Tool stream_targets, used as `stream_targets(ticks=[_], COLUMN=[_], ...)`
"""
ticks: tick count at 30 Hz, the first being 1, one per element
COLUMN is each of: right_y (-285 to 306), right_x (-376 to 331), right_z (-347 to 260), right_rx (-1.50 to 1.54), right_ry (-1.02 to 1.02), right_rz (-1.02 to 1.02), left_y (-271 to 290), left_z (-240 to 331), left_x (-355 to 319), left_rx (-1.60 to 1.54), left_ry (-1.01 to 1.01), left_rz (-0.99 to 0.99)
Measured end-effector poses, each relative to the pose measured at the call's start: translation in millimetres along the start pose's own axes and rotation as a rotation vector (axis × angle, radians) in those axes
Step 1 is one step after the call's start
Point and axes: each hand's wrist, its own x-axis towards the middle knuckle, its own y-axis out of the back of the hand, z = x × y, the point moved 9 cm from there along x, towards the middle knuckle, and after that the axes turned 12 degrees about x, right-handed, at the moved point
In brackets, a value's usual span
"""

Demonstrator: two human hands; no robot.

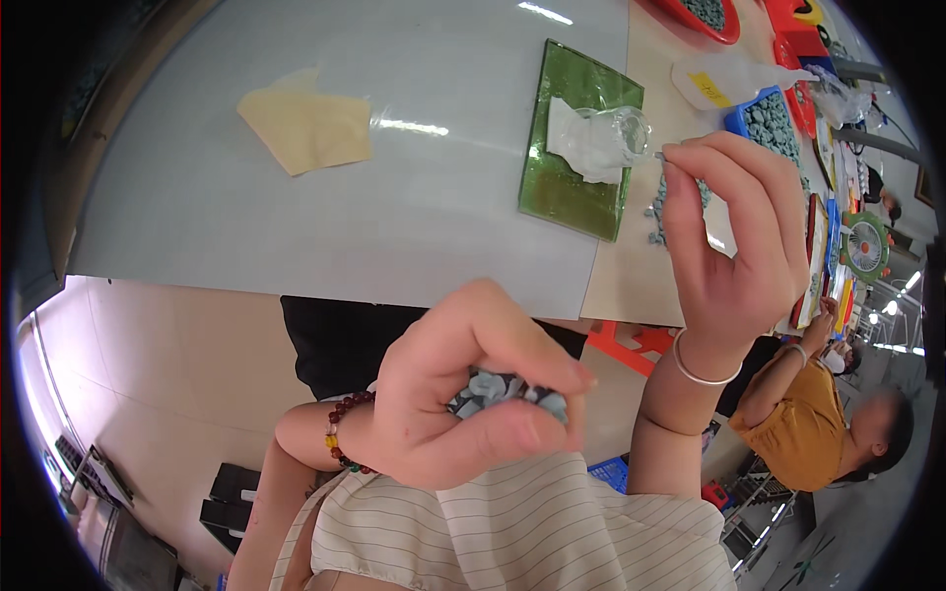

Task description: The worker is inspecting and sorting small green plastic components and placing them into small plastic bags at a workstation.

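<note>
My left hand point(473, 394) is curled in front of my body, closed around a piece covered with blue-grey stone chips point(488, 389). Fingers and thumb hide most of that piece. Farther off to the right, my right hand point(744, 231) is raised over the table with thumb and forefinger pinched together. Something tiny shows at those fingertips, too small to name. Just left of them lies a green glass plate point(567, 187) bearing a lump of white paste point(581, 143) and a clear round plastic piece point(631, 128). Loose blue-grey stone chips point(655, 222) lie on the table, partly behind my right hand.
A crumpled yellowish cloth point(310, 128) lies on the grey tabletop point(434, 217). Beyond my right hand are a white squeeze bottle point(719, 81), a blue box of stone chips point(769, 123) and a red tray point(714, 30). A person in a mustard top point(803, 433) sits at right.
</note>
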Motion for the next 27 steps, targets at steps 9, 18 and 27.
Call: stream_targets(ticks=[9, 18, 27], right_y=[-8, -9, -10], right_x=[2, 3, 3], right_z=[-5, -8, -7], right_rx=[-0.044, -0.054, -0.063], right_ry=[0.063, 0.067, 0.071], right_rz=[-0.063, -0.068, -0.061], left_y=[5, 1, 8], left_z=[4, 1, 12], left_x=[3, 7, 4], left_rx=[0.237, 0.296, 0.332], left_ry=[-0.051, 0.117, -0.060], left_rz=[-0.068, -0.076, -0.051])
